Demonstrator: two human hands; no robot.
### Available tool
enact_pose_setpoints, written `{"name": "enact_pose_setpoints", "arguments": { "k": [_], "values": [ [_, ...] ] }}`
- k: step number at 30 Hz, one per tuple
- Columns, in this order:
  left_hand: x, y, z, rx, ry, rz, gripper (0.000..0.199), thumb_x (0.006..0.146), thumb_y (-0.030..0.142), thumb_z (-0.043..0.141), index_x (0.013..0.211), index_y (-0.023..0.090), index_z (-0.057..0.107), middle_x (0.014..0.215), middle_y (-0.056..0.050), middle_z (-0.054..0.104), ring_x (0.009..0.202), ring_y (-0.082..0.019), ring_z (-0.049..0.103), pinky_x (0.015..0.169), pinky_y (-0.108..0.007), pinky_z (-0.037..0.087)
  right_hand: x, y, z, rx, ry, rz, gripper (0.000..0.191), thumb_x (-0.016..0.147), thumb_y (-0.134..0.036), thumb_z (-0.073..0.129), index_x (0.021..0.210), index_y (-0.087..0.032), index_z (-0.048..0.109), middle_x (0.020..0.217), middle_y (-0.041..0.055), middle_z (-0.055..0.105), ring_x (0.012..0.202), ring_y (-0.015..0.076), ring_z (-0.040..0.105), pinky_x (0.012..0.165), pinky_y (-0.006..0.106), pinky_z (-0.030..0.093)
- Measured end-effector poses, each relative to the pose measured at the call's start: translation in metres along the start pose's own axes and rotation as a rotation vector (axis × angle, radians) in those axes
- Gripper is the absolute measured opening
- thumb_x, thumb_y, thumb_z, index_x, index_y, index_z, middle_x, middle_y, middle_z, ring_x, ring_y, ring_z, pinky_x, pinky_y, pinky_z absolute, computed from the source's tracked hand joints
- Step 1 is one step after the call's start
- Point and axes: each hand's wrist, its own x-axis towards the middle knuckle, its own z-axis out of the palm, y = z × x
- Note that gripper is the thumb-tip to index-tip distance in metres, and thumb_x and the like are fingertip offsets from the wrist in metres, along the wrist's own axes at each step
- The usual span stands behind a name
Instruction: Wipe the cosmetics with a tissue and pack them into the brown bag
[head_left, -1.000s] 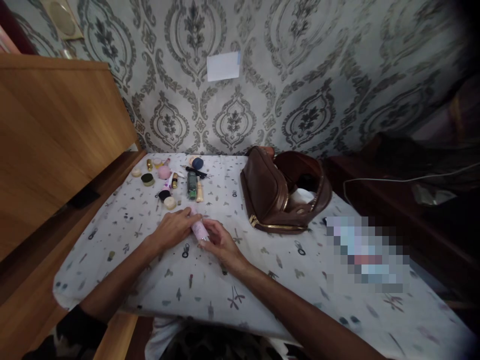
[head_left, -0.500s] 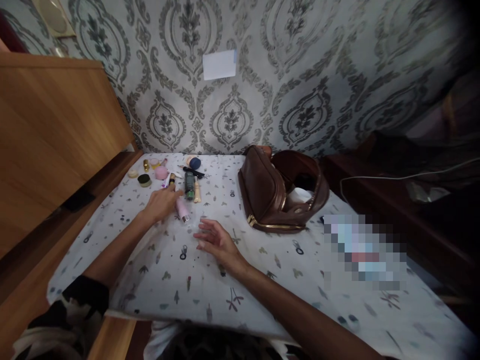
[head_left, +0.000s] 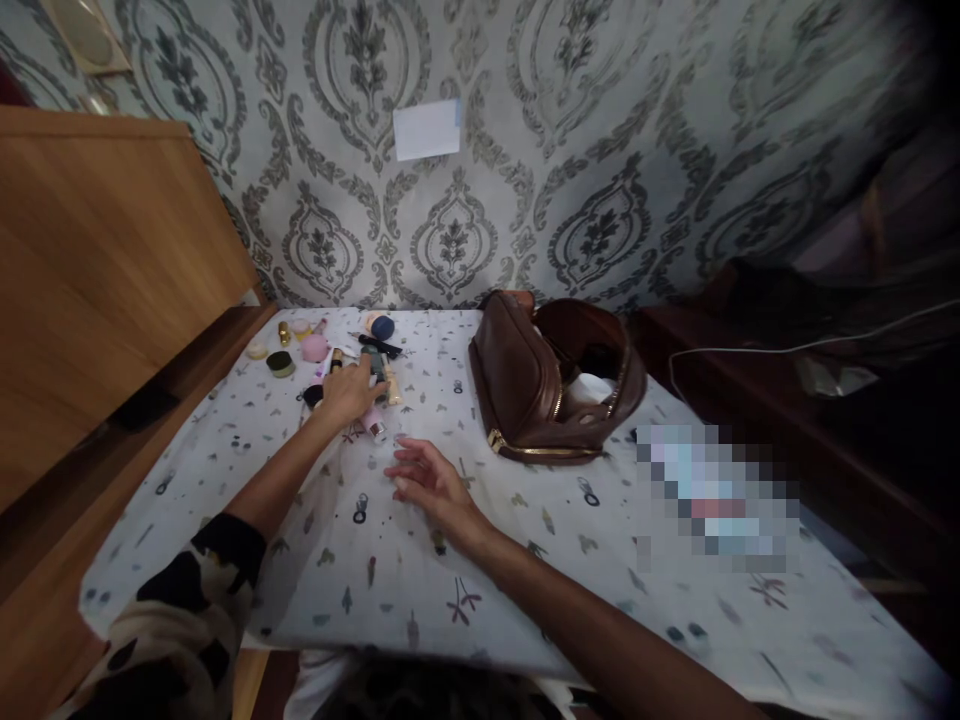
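My left hand (head_left: 347, 394) reaches over the small cosmetics at the left, thumb and forefinger apart at the dark green bottle (head_left: 377, 366), which it partly covers. Whether the fingertips touch the bottle is unclear. Under and beside this hand lie a pink tube (head_left: 374, 428), partly hidden, and a black round item (head_left: 313, 396). A beige tube (head_left: 393, 385) rests just right of the green bottle. My right hand (head_left: 435, 487) hovers over the patterned cloth (head_left: 420, 570), fingers loosely spread with nothing in them.
An open brown leather bag (head_left: 517, 380) stands right of centre with something white (head_left: 591, 388) inside. Further left are a pink round item (head_left: 315, 347), a dark-lidded jar (head_left: 280, 363) and a blue-capped item (head_left: 382, 327). A wooden cabinet (head_left: 112, 220) borders the left; a blurred item (head_left: 720, 500) lies right.
My left hand has moved right from the pink tube to the green bottle, uncovering the black round item. My right hand stays nearly still, and the view has shifted slightly.
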Motion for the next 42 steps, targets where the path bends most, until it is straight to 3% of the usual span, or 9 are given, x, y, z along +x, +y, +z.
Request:
{"name": "enact_pose_setpoints", "arguments": {
  "k": [15,23,28,31,37,40,42],
  "values": [
    [0.029,0.011,0.008,-0.201,-0.071,-0.14,0.058,0.08,0.047,0.062,0.124,0.015,0.043,0.121,-0.023,0.066,0.118,-0.04,0.06,0.095,-0.048,0.043,0.001,-0.001,0.003,-0.015,0.003,0.009,0.045,0.073,-0.036,0.079,0.112,-0.025,0.061,0.118,0.0064,0.055,0.106,0.0207,0.063,0.081,0.034,0.056],
    [0.041,-0.016,0.016,-0.628,-0.065,-0.293,0.066,0.074,0.047,0.066,0.127,0.015,0.043,0.124,-0.021,0.061,0.114,-0.034,0.062,0.084,-0.039,0.049,0.004,0.0,0.0,0.043,0.106,0.053,0.045,0.067,-0.034,0.083,0.106,-0.021,0.065,0.115,0.007,0.057,0.104,0.0215,0.064,0.078,0.031,0.054],
    [0.012,-0.031,0.009,-1.011,-0.068,-0.268,0.051,0.079,0.045,0.056,0.123,0.02,0.048,0.095,-0.007,0.067,0.078,-0.021,0.066,0.057,-0.027,0.048,0.021,-0.01,0.006,0.093,0.136,0.084,0.042,0.063,-0.031,0.084,0.1,-0.02,0.068,0.112,0.0057,0.059,0.102,0.0208,0.064,0.082,0.033,0.052],
    [-0.014,-0.036,0.001,-1.182,-0.064,-0.21,0.052,0.078,0.044,0.056,0.122,0.019,0.05,0.086,-0.003,0.064,0.067,-0.016,0.062,0.053,-0.024,0.046,0.042,-0.01,0.014,0.135,0.131,0.079,0.042,0.058,-0.027,0.086,0.095,-0.019,0.068,0.103,0.0044,0.063,0.101,0.0203,0.064,0.087,0.033,0.05],
    [-0.055,-0.041,-0.004,-1.458,-0.047,-0.149,0.067,0.071,0.046,0.068,0.129,0.02,0.05,0.09,-0.003,0.065,0.077,-0.019,0.065,0.065,-0.029,0.052,0.071,-0.004,0.031,0.284,0.165,0.071,0.045,0.054,-0.031,0.09,0.089,-0.02,0.065,0.101,0.0028,0.069,0.103,0.0192,0.063,0.096,0.034,0.046],
    [-0.072,-0.032,0.0,-1.403,0.04,-0.048,0.072,0.071,0.046,0.068,0.133,0.02,0.043,0.109,-0.009,0.064,0.1,-0.024,0.063,0.078,-0.033,0.053,0.065,-0.006,0.036,0.374,0.097,0.093,0.046,0.063,-0.044,0.087,0.096,-0.022,0.063,0.097,0.0016,0.07,0.094,0.0178,0.065,0.088,0.034,0.051],
    [-0.085,-0.02,0.002,-1.242,0.096,0.032,0.071,0.072,0.041,0.069,0.134,0.021,0.041,0.115,-0.01,0.064,0.108,-0.026,0.061,0.085,-0.037,0.052,0.056,-0.007,0.037,0.392,0.053,0.104,0.046,0.07,-0.05,0.081,0.104,-0.025,0.062,0.098,0.0012,0.07,0.089,0.0181,0.066,0.08,0.034,0.054]
  ]
}}
